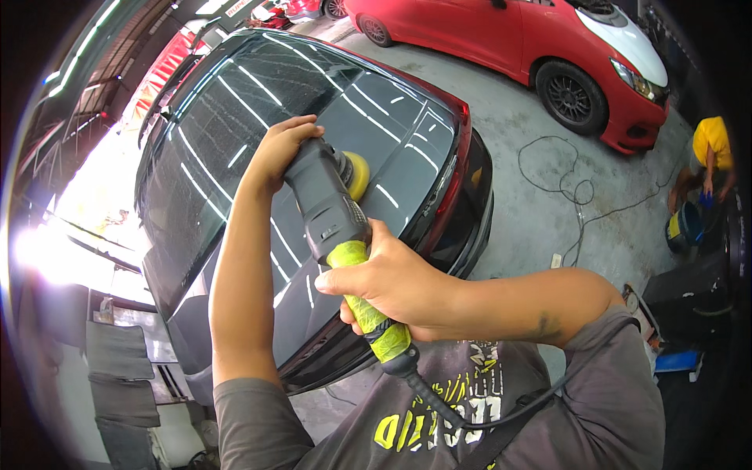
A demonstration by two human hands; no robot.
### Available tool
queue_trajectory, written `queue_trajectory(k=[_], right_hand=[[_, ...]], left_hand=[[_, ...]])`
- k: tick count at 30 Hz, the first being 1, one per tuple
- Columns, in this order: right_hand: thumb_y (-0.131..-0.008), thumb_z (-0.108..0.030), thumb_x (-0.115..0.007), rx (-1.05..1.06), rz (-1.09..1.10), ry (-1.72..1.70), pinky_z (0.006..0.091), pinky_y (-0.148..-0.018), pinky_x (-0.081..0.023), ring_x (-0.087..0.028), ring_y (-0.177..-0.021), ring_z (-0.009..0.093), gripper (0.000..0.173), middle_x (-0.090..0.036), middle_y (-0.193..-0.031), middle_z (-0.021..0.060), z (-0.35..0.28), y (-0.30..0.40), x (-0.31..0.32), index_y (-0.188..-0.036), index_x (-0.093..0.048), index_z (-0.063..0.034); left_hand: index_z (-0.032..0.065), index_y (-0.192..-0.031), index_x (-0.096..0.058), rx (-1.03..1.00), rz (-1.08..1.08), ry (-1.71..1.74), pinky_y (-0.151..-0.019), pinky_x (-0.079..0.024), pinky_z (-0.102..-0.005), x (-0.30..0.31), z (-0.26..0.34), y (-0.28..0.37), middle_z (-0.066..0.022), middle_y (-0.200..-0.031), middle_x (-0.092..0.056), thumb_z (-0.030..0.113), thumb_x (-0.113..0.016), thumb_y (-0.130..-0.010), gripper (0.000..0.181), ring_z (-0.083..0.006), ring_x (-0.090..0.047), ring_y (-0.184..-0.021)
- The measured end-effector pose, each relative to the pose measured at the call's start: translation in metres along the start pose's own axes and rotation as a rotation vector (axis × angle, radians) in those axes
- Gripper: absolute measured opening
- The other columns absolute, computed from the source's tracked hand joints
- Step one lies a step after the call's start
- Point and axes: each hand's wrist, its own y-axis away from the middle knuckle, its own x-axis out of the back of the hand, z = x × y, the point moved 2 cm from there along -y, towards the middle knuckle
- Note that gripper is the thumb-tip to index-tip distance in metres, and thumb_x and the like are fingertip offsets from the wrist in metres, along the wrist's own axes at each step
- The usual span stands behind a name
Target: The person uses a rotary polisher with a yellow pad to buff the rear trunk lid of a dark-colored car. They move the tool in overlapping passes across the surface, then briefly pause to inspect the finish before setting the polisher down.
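My left hand (288, 147) lies over the black head of a corded car polisher (326, 205), its fingers curled around the top. Lower down, my right hand (388, 282) wraps the polisher's handle, which is bound in yellow-green tape (373, 329). The yellow foam pad (357, 176) faces the rear panel of a glossy dark car (388, 135); I cannot tell if it touches the paint. A power cord (435, 405) leaves the handle's end and passes across my shirt and over my right upper arm. Pale dusty streaks mark the car's rear window (252, 88).
A red car (517, 41) with a white bonnet stands beyond. Cable loops (564, 176) lie on the grey floor. At the far right a person in a yellow shirt (712, 141) bends by a dark bucket (684, 226). Dark mats (120, 352) hang at lower left.
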Motion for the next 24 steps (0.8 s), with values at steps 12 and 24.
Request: queue_trajectory(k=[12, 24], right_hand=[[-0.095, -0.012, -0.081, -0.098, -0.032, 0.088, 0.0347, -0.062, -0.060, -0.067, -0.073, 0.015, 0.079, -0.059, -0.100, 0.0101, -0.002, 0.081, -0.020, -0.151, -0.026, -0.0041], [-0.092, -0.007, -0.076, 0.023, -0.042, 0.039, 0.0343, -0.058, -0.057, -0.065, -0.072, 0.016, 0.073, -0.058, -0.099, 0.0098, -0.079, 0.083, 0.097, -0.147, -0.028, -0.0056]], left_hand=[[-0.0056, -0.148, -0.063, 0.023, 0.012, 0.253, -0.074, -0.063, -0.0313, -0.027, 0.004, 0.075, -0.0182, -0.118, -0.075, 0.016, -0.081, -0.091, 0.064, -0.0173, -0.074, -0.087], [-0.0013, -0.149, -0.065, 0.005, 0.039, 0.186, -0.076, -0.062, -0.0326, -0.114, 0.063, -0.021, -0.0163, -0.116, -0.076, 0.018, -0.082, -0.089, 0.065, -0.0179, -0.074, -0.087]])
